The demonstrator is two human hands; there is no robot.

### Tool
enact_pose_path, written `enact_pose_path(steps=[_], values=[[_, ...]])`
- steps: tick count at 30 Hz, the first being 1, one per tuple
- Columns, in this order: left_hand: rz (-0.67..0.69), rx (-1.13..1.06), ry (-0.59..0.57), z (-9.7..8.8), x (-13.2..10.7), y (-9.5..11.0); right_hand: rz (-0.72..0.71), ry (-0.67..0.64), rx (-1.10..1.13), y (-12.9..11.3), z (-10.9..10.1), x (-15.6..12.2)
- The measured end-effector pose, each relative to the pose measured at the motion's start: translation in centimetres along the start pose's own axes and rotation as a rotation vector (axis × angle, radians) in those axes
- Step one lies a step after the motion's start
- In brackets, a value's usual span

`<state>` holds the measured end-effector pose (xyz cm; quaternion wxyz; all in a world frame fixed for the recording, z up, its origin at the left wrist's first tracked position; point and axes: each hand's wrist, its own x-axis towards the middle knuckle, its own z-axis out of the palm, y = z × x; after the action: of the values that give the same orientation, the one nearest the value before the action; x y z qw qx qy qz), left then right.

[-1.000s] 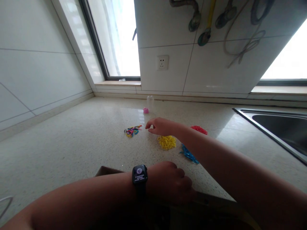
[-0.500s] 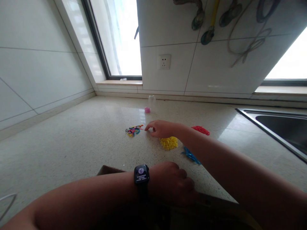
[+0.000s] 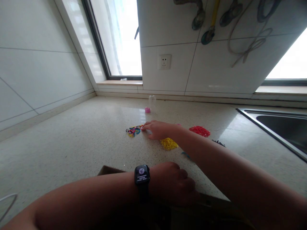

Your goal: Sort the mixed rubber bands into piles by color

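Note:
My right hand [image 3: 156,129] reaches across the speckled countertop [image 3: 83,140], its fingertips touching the edge of a small mixed-colour pile of rubber bands [image 3: 133,130]. Its fingers are pressed together and low; what they hold, if anything, is hidden. A yellow pile [image 3: 169,143] lies just under my right wrist, a red pile [image 3: 199,130] beyond my forearm, and a bit of a blue pile [image 3: 185,155] shows beside the arm. My left hand [image 3: 174,182], with a dark smartwatch [image 3: 142,174] on the wrist, rests closed at the counter's near edge.
A small clear bottle [image 3: 152,103] and its pink cap [image 3: 147,110] stand near the back wall. A steel sink [image 3: 275,126] is set in at the right. A wall socket [image 3: 164,61], windows and hanging utensils are behind. A small dark item [image 3: 218,142] lies near the red pile.
My right hand has slid left and lower, from beside the yellow pile to touching the mixed-colour pile. My forearm now covers most of the blue pile. The left hand has stayed put.

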<state>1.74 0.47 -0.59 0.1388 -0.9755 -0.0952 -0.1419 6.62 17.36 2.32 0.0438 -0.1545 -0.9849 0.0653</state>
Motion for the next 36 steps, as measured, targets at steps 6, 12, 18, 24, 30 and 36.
enact_pose_path(steps=[6,12,18,24,30,36], values=[[0.005,0.018,-0.025,0.0,0.0,0.1,-0.065,0.070,0.043,0.7,0.4,-0.5],[0.008,0.015,-0.047,-0.1,0.1,0.1,0.021,0.179,0.144,0.7,-1.1,-2.9],[0.011,0.023,-0.027,-0.2,0.1,0.1,0.263,0.421,0.293,1.2,-3.4,-8.0],[-0.005,0.014,-0.013,-0.5,0.1,0.2,0.387,0.682,0.344,1.8,-5.1,-14.6],[0.000,0.035,-0.028,-0.6,0.3,0.2,0.453,0.818,0.437,1.3,-3.6,-18.6],[-0.009,0.045,-0.065,-0.6,0.4,0.4,0.462,0.784,0.571,0.2,-2.1,-19.2]])
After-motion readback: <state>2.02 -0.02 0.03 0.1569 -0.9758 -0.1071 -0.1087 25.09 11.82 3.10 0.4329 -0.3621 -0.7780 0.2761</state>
